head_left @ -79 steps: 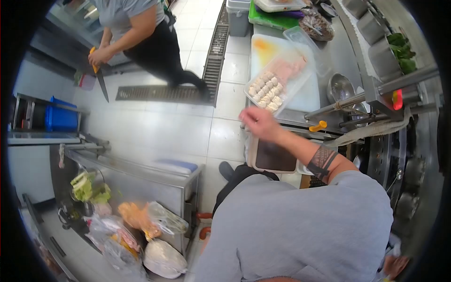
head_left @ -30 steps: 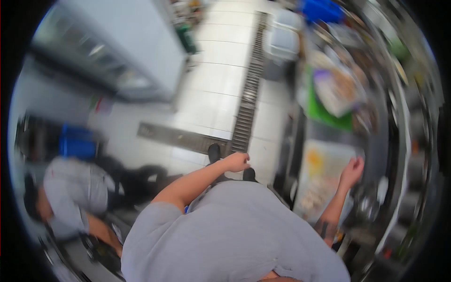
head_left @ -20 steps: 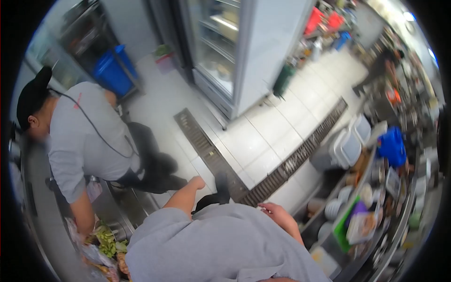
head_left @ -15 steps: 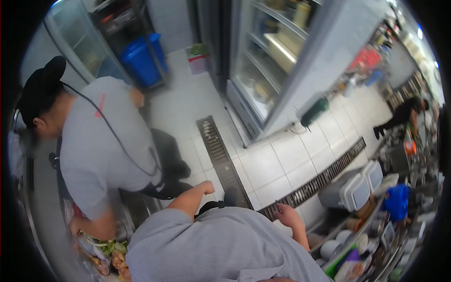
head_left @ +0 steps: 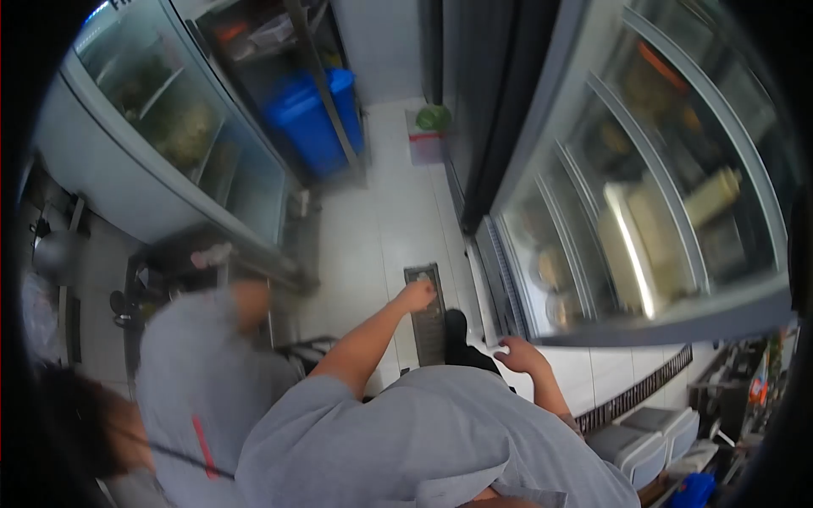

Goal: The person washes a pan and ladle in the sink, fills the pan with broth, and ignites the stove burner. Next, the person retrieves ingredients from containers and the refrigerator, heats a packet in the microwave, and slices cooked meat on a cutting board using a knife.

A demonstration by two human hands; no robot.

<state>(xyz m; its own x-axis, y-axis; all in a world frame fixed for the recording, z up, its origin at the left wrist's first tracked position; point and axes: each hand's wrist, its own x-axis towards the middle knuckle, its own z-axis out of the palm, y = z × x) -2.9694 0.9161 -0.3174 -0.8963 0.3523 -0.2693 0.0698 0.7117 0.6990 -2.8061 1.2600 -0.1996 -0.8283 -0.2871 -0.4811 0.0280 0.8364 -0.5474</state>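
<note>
My left hand (head_left: 417, 295) is stretched forward over the floor drain, its fingers curled into a loose fist with nothing seen in it. Farther right, my right hand (head_left: 522, 356) hangs beside my body near the lower corner of a glass-door fridge (head_left: 525, 284); its fingers are bent but apart, and it holds nothing. Below my left hand lies the drain grate (head_left: 428, 334), set in white floor tiles. One of my dark shoes (head_left: 456, 326) shows between my hands.
A co-worker in a grey shirt (head_left: 203, 364) is close on my left. Another glass-door fridge (head_left: 169, 144) stands at the upper left. A blue bin (head_left: 309, 123) sits under a rack, and a pink-and-clear tub (head_left: 426, 146) is by the far wall. Grey lidded bins (head_left: 635, 444) are lower right.
My view has turned right and moved forward, toward the fridges. The co-worker now appears lower and farther behind on the left. My left arm has swung forward; both hands remain without anything visible in them.
</note>
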